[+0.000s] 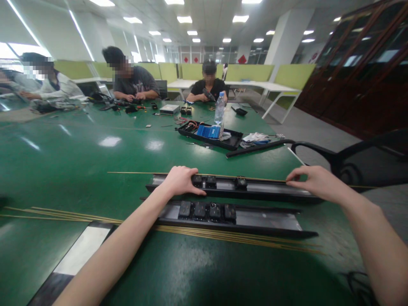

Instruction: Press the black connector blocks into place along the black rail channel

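Two long black channels with silvery insides lie side by side before me. In the far channel (267, 187) sit three black blocks (241, 183); the near channel (264, 217) holds several more blocks (199, 210) in a row. My left hand (181, 179) rests across the far channel beside its leftmost block, thumb and fingers apart. A thin brass-coloured rod (134, 172) runs along the far channel's back edge, passing behind my left hand. Over that channel's right end, my right hand (307, 179) pinches the rod between thumb and forefinger.
Several brass-coloured rods (223, 234) lie along the near channel's front. A black tray (232, 142) holds a blue finned part (208, 131); gloves (255, 139) and a water bottle (219, 109) are close by. Three people sit across the green table (79, 153). A black chair (350, 159) stands right.
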`<state>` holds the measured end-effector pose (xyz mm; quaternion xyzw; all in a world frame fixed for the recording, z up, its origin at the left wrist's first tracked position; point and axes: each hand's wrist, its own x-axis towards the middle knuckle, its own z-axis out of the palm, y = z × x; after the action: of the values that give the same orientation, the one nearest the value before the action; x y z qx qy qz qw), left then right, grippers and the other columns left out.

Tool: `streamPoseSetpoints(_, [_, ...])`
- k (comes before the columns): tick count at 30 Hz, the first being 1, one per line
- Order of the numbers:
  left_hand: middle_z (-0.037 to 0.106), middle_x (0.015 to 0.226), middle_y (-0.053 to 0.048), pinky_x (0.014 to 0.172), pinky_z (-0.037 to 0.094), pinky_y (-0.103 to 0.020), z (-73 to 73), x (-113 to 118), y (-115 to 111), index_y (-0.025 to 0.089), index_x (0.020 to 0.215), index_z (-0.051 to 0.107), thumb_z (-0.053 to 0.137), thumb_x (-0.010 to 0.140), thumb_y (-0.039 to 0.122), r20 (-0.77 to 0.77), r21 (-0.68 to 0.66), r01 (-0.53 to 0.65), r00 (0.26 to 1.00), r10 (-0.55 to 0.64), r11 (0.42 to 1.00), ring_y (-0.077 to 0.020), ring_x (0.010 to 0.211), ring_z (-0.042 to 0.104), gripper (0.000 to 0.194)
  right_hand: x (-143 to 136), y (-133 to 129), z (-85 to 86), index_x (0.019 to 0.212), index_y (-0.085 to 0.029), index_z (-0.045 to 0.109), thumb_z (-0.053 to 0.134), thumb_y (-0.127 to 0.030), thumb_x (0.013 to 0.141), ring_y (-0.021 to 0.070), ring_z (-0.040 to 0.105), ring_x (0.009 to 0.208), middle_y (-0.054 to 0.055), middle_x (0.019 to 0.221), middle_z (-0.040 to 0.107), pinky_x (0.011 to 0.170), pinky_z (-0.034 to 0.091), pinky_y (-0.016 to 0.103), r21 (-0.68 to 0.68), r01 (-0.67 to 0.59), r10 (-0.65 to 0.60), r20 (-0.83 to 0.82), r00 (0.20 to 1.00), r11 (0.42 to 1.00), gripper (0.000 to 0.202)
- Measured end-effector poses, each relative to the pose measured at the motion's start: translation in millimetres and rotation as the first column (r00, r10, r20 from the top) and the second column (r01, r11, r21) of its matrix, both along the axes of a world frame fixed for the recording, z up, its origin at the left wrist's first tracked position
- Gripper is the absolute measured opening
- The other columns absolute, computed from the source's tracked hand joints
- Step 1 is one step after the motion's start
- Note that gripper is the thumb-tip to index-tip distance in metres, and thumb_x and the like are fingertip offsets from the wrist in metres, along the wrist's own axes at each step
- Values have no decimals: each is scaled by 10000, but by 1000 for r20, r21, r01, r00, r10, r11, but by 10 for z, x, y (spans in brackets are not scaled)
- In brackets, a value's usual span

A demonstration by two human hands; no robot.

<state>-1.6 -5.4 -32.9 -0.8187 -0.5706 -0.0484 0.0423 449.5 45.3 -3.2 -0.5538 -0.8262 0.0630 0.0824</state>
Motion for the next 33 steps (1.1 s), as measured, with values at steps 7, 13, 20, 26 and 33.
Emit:
streamPoseSetpoints(7, [735,853,-89,636,413,-316,-6,-7,7,240,864,609,477,584,950,-13,6,3,1000,-3,1000,-316,828,701,774,108,21,22,804,-253,771,668,-443,777,256,681,766,54,838,753,705,494,349,-32,39,-39,-1,999,999,218])
streamPoseSetpoints(13, [737,858,-95,645,413,-317,-9,-3,8,236,874,612,492,587,940,-6,6,4,1000,-4,1000,-316,829,699,769,213,57,-1,791,-241,771,659,-457,766,262,683,748,69,824,757,684,495,346,-47,65,-64,17,998,997,245])
streamPoseSetpoints(20, [739,858,-98,640,409,-315,-20,-4,10,233,872,615,487,583,945,-3,15,4,1000,-4,1000,-320,820,699,780,248,45,16,819,-247,771,650,-468,743,266,681,792,50,831,753,723,492,347,-104,112,-110,28,994,988,263])
streamPoseSetpoints(26, [736,849,-102,639,408,-321,-10,-2,-1,228,870,621,487,589,943,0,16,7,1000,-7,1000,-328,815,696,780,337,45,46,799,-228,772,671,-474,706,275,682,765,54,794,748,693,497,350,-136,173,-172,19,985,975,282])
streamPoseSetpoints(33, [738,843,-97,620,390,-310,-8,4,0,229,864,613,487,592,941,-7,21,9,1000,-9,1000,-324,811,699,773,560,84,-10,812,-213,775,725,-410,724,261,695,761,96,836,763,718,513,350,-182,158,-184,-133,974,970,222])
